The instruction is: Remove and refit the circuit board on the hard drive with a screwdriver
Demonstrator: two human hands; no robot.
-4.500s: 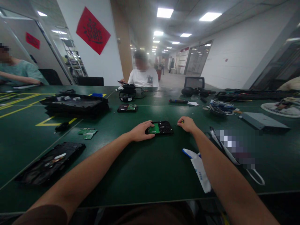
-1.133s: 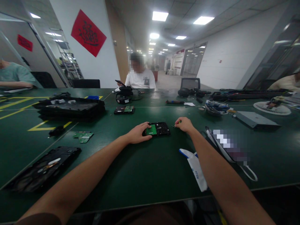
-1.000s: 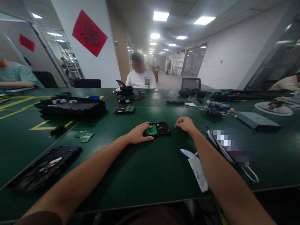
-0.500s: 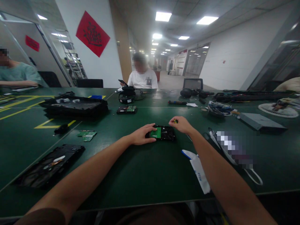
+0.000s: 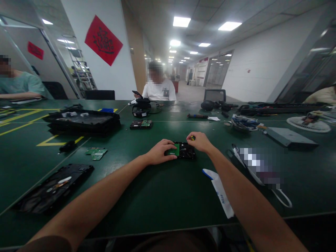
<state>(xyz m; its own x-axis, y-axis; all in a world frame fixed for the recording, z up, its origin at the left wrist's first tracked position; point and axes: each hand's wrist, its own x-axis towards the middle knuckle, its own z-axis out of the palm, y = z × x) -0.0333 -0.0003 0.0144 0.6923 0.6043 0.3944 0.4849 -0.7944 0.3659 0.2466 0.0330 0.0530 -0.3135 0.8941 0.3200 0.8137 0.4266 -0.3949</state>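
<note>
A black hard drive [image 5: 187, 151] with a green circuit board [image 5: 173, 149] lies flat on the table in front of me. My left hand [image 5: 160, 152] grips its left end, thumb along the near edge and fingers over the board. Above the drive's right part is my right hand [image 5: 201, 141], its fingers closed round a small screwdriver with a yellow and black handle [image 5: 193, 138]. The screwdriver's tip is too small to make out, so I cannot tell whether it touches a screw.
Loose green boards [image 5: 96, 153] and a black casing [image 5: 54, 189] lie to the left, near stacked black trays [image 5: 81, 120]. Another drive [image 5: 141, 124] sits farther back. Rightward are a white-and-blue packet [image 5: 220, 194], bundled cables [image 5: 243, 122] and a grey metal box [image 5: 292, 137]. A person [image 5: 159, 89] sits opposite.
My right hand, with the screwdriver, has shifted slightly left over the drive. My left hand keeps its grip on the drive. The whole view has moved a little.
</note>
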